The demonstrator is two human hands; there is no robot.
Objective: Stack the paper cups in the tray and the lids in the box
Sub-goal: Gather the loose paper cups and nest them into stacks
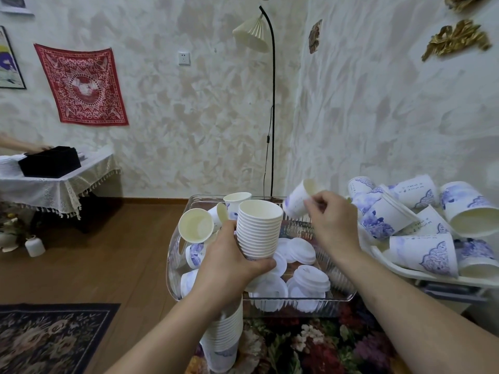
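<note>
My left hand (pixel 229 263) grips a tall stack of nested paper cups (pixel 259 228) and holds it upright over a clear box (pixel 172 255). Several loose cups (pixel 195 225) and white lids (pixel 310 279) lie inside that box. A single blue-patterned cup (pixel 299 198), tilted with its mouth up and to the right, is pinched in my right hand (pixel 333 225) just right of the stack. To the right, a white tray (pixel 388 265) carries a heap of cups (pixel 424 255) lying on their sides. Another cup stack (pixel 224 336) lies below my left forearm.
The box and tray stand on a flower-patterned cloth (pixel 310 344). A floor lamp (pixel 272 103) stands behind the box against the wall. At the far left, a lace-covered table (pixel 59 182) holds a black box (pixel 50 160), with another person's hand (pixel 40 148) on it.
</note>
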